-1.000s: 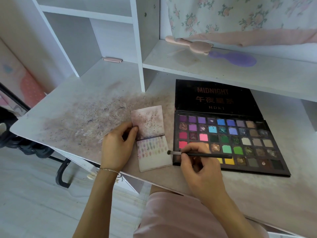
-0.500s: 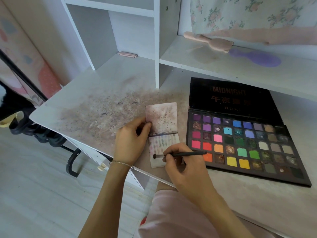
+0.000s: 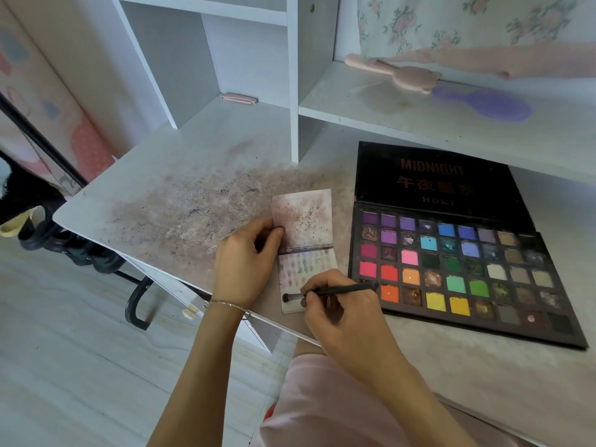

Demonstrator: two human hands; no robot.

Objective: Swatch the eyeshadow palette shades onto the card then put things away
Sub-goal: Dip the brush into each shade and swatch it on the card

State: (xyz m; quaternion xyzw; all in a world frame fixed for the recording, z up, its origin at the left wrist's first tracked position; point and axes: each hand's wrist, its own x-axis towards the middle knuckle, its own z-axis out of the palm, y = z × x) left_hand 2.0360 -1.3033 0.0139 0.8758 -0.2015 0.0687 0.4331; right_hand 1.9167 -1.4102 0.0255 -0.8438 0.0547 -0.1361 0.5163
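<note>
An open black eyeshadow palette [image 3: 458, 266] with several coloured pans lies on the desk, its lid [image 3: 432, 182] tilted back. Left of it lies a folded white card [image 3: 304, 221], the lower half covered in rows of small colour swatches. My left hand [image 3: 243, 262] holds the card's left edge at the fold, thumb on top. My right hand [image 3: 338, 311] grips a thin black brush [image 3: 335, 290] like a pen. The bristle tip touches the card's lower left part, near the desk's front edge.
The white desk [image 3: 180, 195] is smeared with powder left of the card. A pink brush [image 3: 396, 72] and a purple brush [image 3: 483, 103] lie on the right shelf. A small pink item [image 3: 238, 99] sits in the back cubby. Dark shoes [image 3: 64, 250] are on the floor at left.
My right hand carried the brush from the palette's lower left corner leftward onto the card. The left hand kept holding the card. The camera view shifted left.
</note>
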